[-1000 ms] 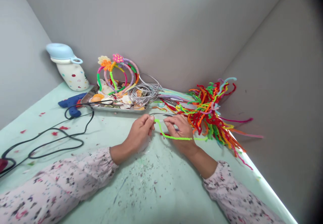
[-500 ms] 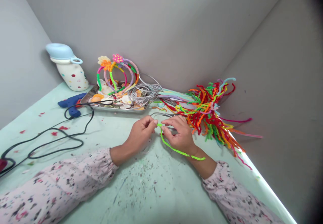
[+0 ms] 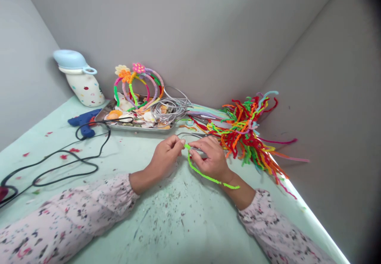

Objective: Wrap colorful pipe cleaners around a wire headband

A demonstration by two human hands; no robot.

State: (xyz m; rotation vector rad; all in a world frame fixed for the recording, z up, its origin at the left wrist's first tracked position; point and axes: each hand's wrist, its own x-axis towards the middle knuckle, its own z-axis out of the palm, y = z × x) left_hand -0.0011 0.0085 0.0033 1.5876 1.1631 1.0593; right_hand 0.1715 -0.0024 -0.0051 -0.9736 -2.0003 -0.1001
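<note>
On the pale green table (image 3: 166, 224), right of the blue glue gun (image 3: 83, 118), my left hand (image 3: 165, 155) pinches the tip of the lime pipe cleaner (image 3: 205, 175) against what looks like a thin grey hoop (image 3: 190, 134). My right hand (image 3: 210, 158) is closed on the same spot, and the tail trails under my wrist. I judge that snug, even turns matter most. Further right lies the loose pile of pipe cleaners (image 3: 247, 133).

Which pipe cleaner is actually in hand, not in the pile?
The lime-green pipe cleaner: the left hand and right hand pinch its upper end between them. All the others lie untouched in the multicoloured pile by the right wall.
</note>
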